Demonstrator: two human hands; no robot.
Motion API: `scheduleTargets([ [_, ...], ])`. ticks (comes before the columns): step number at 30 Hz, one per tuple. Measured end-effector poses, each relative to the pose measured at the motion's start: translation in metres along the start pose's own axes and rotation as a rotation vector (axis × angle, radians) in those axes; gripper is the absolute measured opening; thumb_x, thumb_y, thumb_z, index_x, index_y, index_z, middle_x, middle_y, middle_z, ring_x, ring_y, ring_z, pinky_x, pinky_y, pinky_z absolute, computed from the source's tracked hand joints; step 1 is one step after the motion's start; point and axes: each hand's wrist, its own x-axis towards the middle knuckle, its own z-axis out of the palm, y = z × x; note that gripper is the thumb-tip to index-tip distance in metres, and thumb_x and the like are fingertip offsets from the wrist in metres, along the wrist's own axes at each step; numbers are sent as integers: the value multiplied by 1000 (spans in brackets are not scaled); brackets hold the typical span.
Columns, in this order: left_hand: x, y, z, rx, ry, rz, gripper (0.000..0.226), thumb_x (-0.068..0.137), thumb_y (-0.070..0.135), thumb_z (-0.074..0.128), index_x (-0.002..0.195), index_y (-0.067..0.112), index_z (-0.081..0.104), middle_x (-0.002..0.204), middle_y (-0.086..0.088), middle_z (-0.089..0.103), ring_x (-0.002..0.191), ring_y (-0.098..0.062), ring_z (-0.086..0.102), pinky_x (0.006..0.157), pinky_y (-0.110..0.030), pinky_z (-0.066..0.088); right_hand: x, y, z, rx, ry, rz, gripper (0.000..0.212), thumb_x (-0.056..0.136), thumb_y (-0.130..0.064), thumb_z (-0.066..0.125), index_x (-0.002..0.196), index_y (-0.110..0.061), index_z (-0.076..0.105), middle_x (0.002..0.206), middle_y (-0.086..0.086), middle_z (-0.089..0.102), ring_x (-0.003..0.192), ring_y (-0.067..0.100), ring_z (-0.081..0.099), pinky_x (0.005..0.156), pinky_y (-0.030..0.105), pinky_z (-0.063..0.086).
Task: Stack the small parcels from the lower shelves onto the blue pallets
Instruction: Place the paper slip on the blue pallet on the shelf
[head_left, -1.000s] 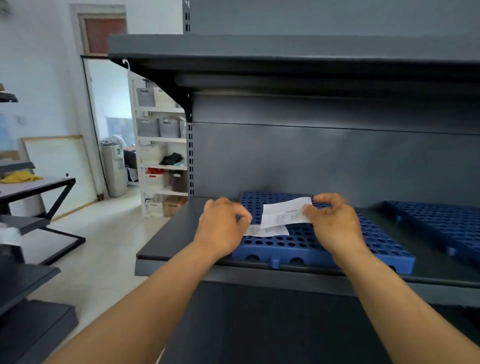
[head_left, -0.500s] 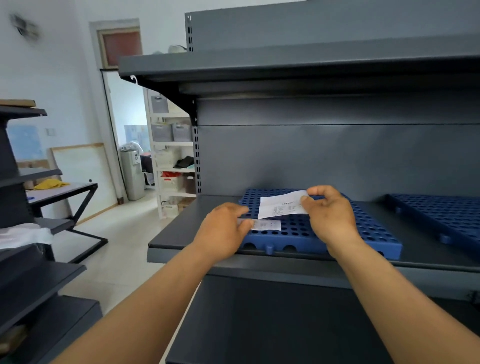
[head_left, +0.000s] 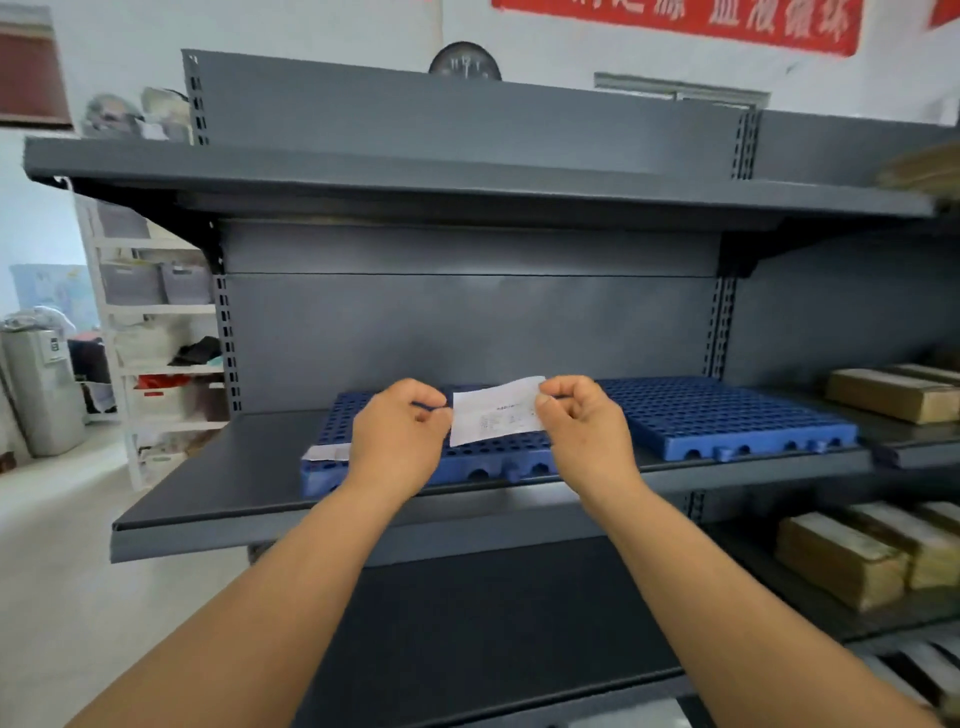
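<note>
White paper slip (head_left: 496, 413): being pinched at both ends – left hand (head_left: 397, 441), right hand (head_left: 584, 428).
Blue perforated plastic pallets (head_left: 722, 415): lying bare on grey metal shelf (head_left: 218, 483).
Brown cardboard parcels (head_left: 841, 558): sitting lower right – well apart from hands.

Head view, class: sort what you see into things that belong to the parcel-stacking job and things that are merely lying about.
Belongs to the job:
- blue pallets on the shelf
- brown parcels on the lower right shelf
- brown parcels on the right shelf

Lying about:
- paper slip pinched by left hand and right hand
- second slip on the pallet's left corner
- clock
- red banner
</note>
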Motion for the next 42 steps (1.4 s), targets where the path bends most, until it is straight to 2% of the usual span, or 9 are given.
scheduleTargets([
  [2,-5,12,20,4,-19,20,3,87,23,61,89,25,62,88,3,66,89,-21,63,83,-31,49,4,3,-25,-36,30,3,7,92,-19,55,90,-24,60,66,-8,56,57,9,45,62,28,38],
  [7,-11,41,73,73,-121,20,34,94,36,51,123,20,53,87,9,56,92,-19,54,76,-28,40,20,13,-79,-69,58,3,8,94,-21,52,94,-22,60,71,-5,61,62,11,50,60,29,43],
  [11,-6,65,130,-1,-156,-8,22,90,29,56,109,18,60,84,5,62,79,-18,58,62,-26,42,48,33,-124,-82,61,16,9,95,-20,52,97,-20,61,72,-5,60,60,10,48,58,27,41],
  [15,6,86,191,54,-100,0,6,88,22,58,91,23,63,76,11,62,81,-16,61,68,-27,47,93,61,-171,-166,17,43,11,95,-23,53,100,-20,61,87,-3,65,61,9,49,59,27,40],
  [19,17,97,251,147,-58,15,14,85,22,58,75,26,67,85,6,71,85,-18,65,74,-27,51,139,92,-209,-311,-83,45,14,95,-24,53,100,-20,65,87,-5,63,56,6,45,55,25,37],
  [24,29,91,296,291,-39,-71,22,85,17,51,75,16,71,78,2,71,90,-25,62,71,-33,54,174,120,-225,-514,-250,78,17,96,-24,51,99,-23,67,92,-8,62,83,14,56,71,28,44],
  [31,28,83,311,519,-95,-119,33,92,18,41,88,22,74,97,-2,68,112,-24,44,75,-29,41,183,141,-223,-687,-394,37,24,96,-25,47,89,-23,70,96,-1,70,91,23,64,80,38,55],
  [37,23,85,301,754,-225,109,30,99,20,36,85,14,62,112,-2,53,103,-20,42,84,-29,39,177,141,-220,-887,-430,-94,30,98,-35,40,108,-34,68,126,-2,49,122,25,37,98,34,36],
  [42,15,81,297,776,-438,130,33,102,30,30,105,11,57,112,-6,56,98,-25,55,80,-32,40,166,133,-218,-1013,-502,-121,35,100,-34,30,88,-28,63,113,-4,57,115,22,41,93,36,29],
])
